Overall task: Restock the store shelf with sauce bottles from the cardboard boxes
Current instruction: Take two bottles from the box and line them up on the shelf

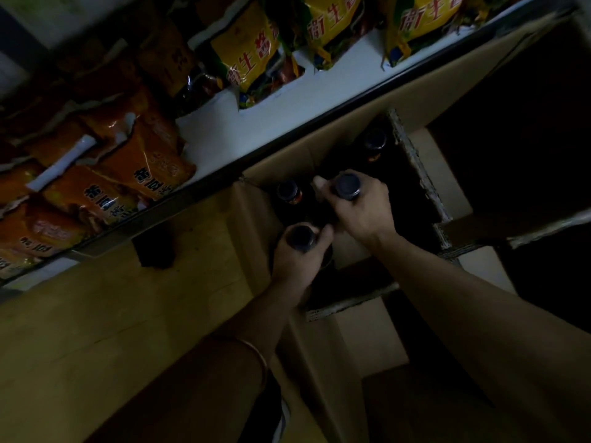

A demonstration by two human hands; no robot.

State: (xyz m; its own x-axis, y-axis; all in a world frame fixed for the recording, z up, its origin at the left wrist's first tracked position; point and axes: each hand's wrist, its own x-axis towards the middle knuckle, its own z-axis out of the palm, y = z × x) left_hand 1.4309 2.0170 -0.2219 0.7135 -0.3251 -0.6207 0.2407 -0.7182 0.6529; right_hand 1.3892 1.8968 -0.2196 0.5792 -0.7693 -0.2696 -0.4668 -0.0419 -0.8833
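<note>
Both hands are inside the open cardboard box (287, 161), which stands on the floor directly under the front edge of the store shelf (243, 129). The left hand (297, 257) has its fingers curled round the neck of one sauce bottle (301, 238), just below the dark cap; the right hand (361, 212) grasps a second bottle (348, 186) the same way, thumb and fingers closed about the neck. Neither bottle appears to have cleared the box rim, though the dim light makes the height hard to judge. Handling assessment: the bottles look like dark glass filled with liquid, so each is likely heavy for its size, rigid, and breakable if knocked against its neighbours or the shelf edge. The neck is a workable hold for a straight lift, since the cap shoulder stops the fingers sliding, but a smooth neck could slip; a hand moved down to the body would be safer when setting a bottle on the shelf. Count: four bottle caps are visible, namely the two being held, a third bottle (289, 190) standing loose beside the right hand, and a fourth (374, 140) at the far end of the box; any others lie in shadow and cannot be counted. On the shelf above, three yellow packets (246, 49) can be made out, and several orange packets (150, 167), at least four, overlapping too much for a firm total.
</note>
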